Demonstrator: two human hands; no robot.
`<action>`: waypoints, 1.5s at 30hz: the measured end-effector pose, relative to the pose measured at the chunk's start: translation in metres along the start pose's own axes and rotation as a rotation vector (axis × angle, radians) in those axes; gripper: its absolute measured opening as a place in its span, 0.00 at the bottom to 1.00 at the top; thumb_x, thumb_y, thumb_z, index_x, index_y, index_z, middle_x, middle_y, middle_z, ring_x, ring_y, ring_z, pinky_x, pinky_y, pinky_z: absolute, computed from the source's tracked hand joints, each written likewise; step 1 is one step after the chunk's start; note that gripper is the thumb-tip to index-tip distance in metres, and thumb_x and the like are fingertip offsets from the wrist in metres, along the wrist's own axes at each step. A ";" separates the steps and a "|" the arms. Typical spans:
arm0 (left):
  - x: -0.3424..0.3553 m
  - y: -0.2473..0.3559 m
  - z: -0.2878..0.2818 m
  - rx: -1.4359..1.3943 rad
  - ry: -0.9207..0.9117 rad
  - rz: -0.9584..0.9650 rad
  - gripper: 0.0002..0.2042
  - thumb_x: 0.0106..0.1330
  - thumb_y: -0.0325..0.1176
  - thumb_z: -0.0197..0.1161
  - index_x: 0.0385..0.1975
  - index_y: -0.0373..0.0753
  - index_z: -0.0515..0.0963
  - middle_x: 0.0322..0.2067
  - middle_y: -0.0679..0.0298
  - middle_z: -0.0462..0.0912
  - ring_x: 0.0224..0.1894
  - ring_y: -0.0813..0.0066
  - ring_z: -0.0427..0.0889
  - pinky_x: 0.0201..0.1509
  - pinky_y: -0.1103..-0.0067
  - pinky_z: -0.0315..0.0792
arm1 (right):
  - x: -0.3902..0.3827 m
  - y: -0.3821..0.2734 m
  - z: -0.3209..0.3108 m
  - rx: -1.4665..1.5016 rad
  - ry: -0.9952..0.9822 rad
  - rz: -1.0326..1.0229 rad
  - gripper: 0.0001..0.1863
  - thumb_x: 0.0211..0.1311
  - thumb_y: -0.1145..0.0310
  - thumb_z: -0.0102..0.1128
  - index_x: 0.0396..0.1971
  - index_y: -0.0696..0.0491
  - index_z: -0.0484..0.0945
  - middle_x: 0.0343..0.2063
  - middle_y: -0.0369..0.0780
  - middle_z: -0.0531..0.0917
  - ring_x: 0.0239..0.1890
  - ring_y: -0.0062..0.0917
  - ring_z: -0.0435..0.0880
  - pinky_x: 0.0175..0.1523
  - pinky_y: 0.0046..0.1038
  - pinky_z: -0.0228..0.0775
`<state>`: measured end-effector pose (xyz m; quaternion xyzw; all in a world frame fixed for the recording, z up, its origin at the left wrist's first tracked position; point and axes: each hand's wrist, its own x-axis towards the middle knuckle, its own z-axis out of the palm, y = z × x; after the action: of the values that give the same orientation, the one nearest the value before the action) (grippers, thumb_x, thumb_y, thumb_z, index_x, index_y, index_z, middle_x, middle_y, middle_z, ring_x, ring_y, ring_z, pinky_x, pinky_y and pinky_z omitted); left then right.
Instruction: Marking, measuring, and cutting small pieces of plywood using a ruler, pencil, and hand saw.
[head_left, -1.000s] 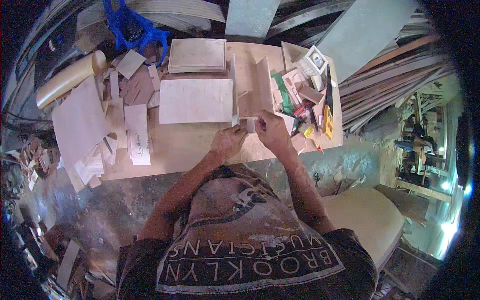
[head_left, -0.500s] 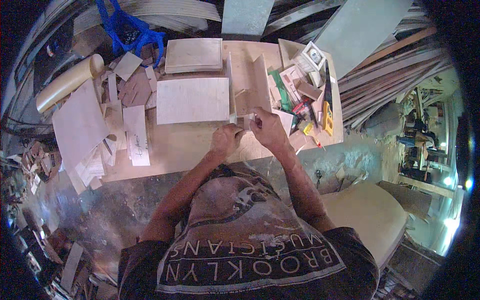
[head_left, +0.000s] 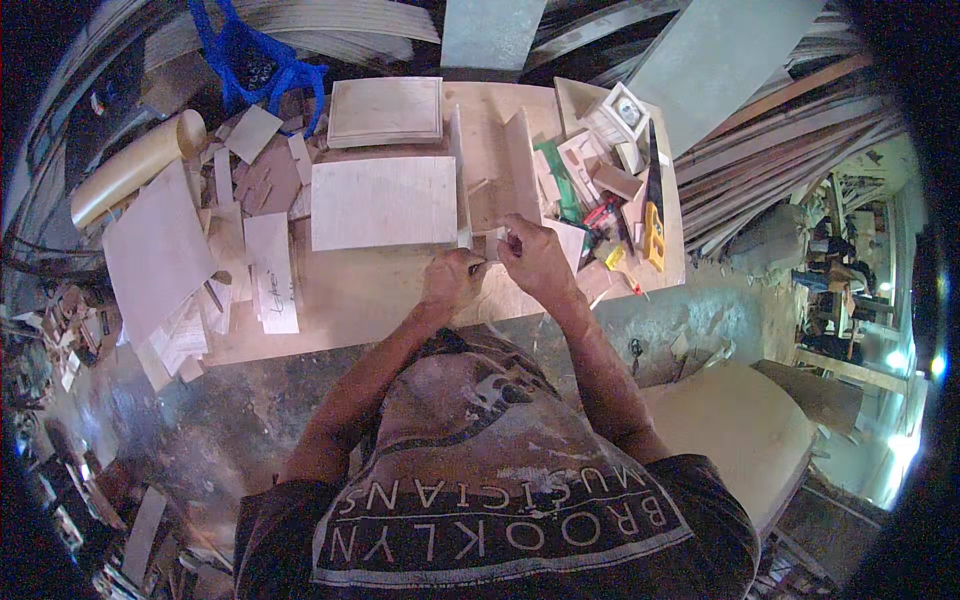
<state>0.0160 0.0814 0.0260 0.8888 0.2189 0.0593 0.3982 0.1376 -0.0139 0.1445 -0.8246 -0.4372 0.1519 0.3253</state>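
Observation:
My left hand [head_left: 452,278] is closed in a pinch at the bench's near edge, by the near end of a thin upright board [head_left: 461,180]. What its fingers hold is hidden. Beside it, my right hand [head_left: 536,258] is also closed, its fingertips at a small pale piece [head_left: 492,243] between the hands. Whether they grip that piece I cannot tell. A second upright board [head_left: 522,160] stands beyond the right hand, parallel to the first. Left of these lie a flat pale wooden panel [head_left: 383,203] and, farther back, a panel with a stepped edge [head_left: 385,108].
The wooden bench [head_left: 370,300] carries loose offcuts [head_left: 268,185] at the left. At its right lie a yellow-handled saw [head_left: 653,237], a yellow-handled brush [head_left: 616,258] and a small white frame [head_left: 627,110]. A blue bag [head_left: 255,60] hangs behind. Stacked strips [head_left: 790,150] lean beyond.
The hands stay close together at the same spot, with only slight finger movement. The whole view has shifted a little; nothing on the bench has visibly moved.

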 end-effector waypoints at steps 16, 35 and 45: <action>0.004 0.011 -0.011 -0.040 -0.008 0.036 0.09 0.58 0.40 0.66 0.33 0.45 0.84 0.34 0.58 0.85 0.37 0.57 0.83 0.42 0.64 0.77 | -0.004 0.000 0.001 -0.093 -0.055 0.053 0.20 0.51 0.74 0.62 0.46 0.58 0.72 0.20 0.50 0.79 0.25 0.41 0.81 0.31 0.37 0.73; 0.003 0.014 -0.011 -0.070 0.005 0.009 0.09 0.57 0.40 0.66 0.30 0.42 0.84 0.31 0.56 0.84 0.34 0.53 0.83 0.39 0.63 0.77 | -0.010 0.014 0.013 -0.186 0.066 -0.015 0.19 0.52 0.72 0.61 0.46 0.56 0.72 0.17 0.50 0.77 0.24 0.46 0.80 0.30 0.42 0.71; -0.005 0.023 -0.024 0.247 0.046 0.241 0.23 0.58 0.36 0.64 0.54 0.44 0.70 0.49 0.61 0.75 0.38 0.58 0.83 0.36 0.65 0.79 | -0.036 0.059 -0.055 -0.217 0.197 0.255 0.21 0.53 0.72 0.62 0.49 0.55 0.72 0.16 0.41 0.77 0.19 0.32 0.78 0.27 0.34 0.69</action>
<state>0.0126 0.0819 0.0591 0.9493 0.1254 0.0995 0.2707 0.1825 -0.0895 0.1447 -0.9144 -0.3092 0.0625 0.2539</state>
